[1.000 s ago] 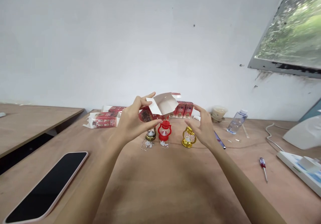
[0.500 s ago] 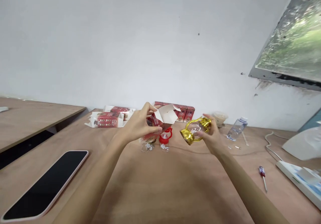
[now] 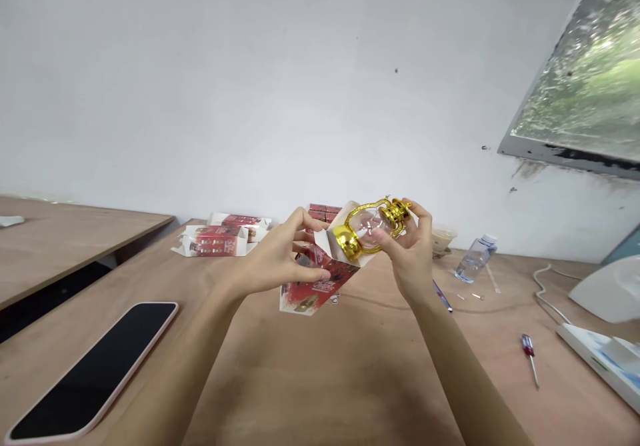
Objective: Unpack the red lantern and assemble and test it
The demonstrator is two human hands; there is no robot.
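Observation:
My left hand (image 3: 280, 253) grips a red printed cardboard box (image 3: 320, 279), tilted with its flapped end up and to the right. In my right hand (image 3: 413, 253) is a small gold lantern (image 3: 370, 226) with a clear globe, held near its top cap. The lantern's gold base lies at the mouth of the box, between the white flaps. How far the base reaches inside I cannot tell. Beneath the box, small white bits show on the table; the red lantern behind is hidden now.
Red boxes (image 3: 220, 239) with open flaps lie at the back left, and more red boxes (image 3: 320, 211) stand by the wall. A phone (image 3: 95, 369) lies front left. To the right are a water bottle (image 3: 475, 259), a screwdriver (image 3: 530, 359) and a power strip (image 3: 600, 359).
My right hand has brought the gold lantern left to the box mouth. The box in my left hand has tilted and now covers the red lantern. A pen shows beside my right wrist.

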